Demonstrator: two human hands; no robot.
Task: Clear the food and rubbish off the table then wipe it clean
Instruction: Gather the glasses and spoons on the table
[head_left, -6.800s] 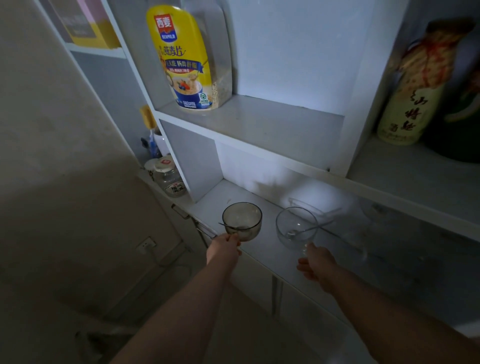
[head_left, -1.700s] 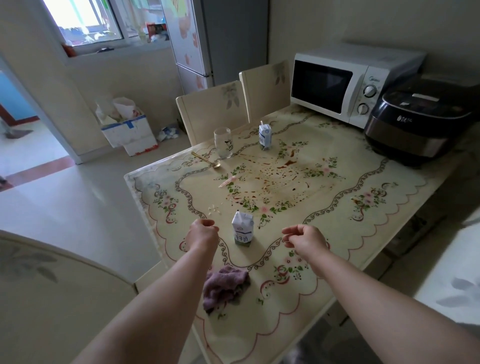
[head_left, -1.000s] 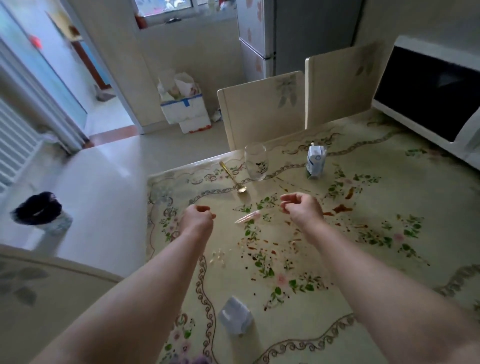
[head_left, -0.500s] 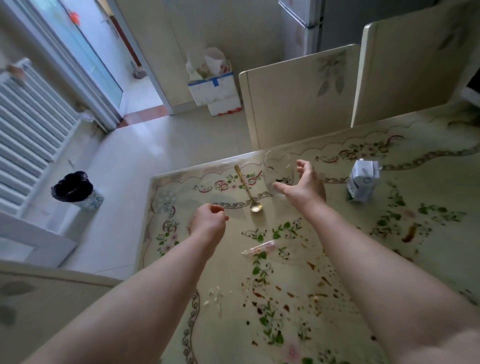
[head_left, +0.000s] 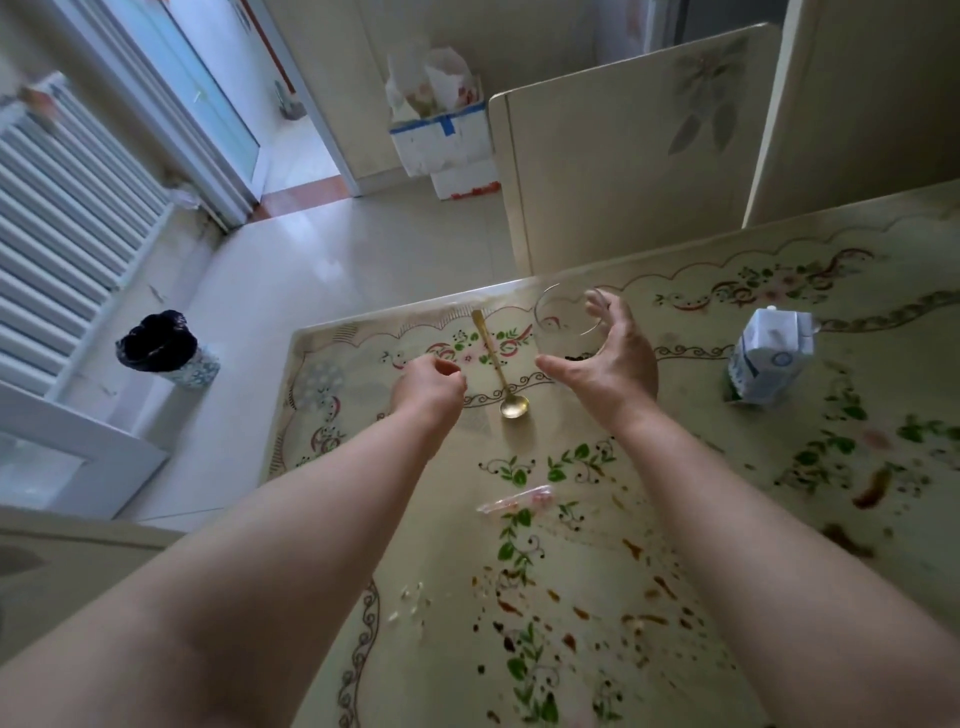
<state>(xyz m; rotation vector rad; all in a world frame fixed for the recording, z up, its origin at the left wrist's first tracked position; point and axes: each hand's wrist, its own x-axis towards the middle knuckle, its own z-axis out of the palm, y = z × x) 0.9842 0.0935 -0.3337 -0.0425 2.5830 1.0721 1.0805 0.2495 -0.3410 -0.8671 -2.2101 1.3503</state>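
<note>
A clear drinking glass (head_left: 561, 319) stands near the far edge of the floral table (head_left: 701, 519). My right hand (head_left: 605, 358) is spread around its right side, thumb and fingers apart; whether they touch the glass I cannot tell. A gold spoon (head_left: 498, 366) lies just left of the glass. Left of the spoon, my left hand (head_left: 428, 384) hovers loosely curled and holds nothing. A small milk carton (head_left: 769, 361) stands to the right. A pink plastic wrapper (head_left: 514, 501), white crumbs (head_left: 410, 608) and brown sauce spots (head_left: 613, 597) lie on the tabletop.
Two cream chair backs (head_left: 623, 140) press against the far table edge. On the floor to the left stands a small bin with a black liner (head_left: 166, 351). A white foam box (head_left: 441, 140) sits by the doorway, a radiator (head_left: 57, 202) at far left.
I have leaned further over the table. My right hand has reached onward and spread around the glass. My left hand has come closer to the spoon, still curled.
</note>
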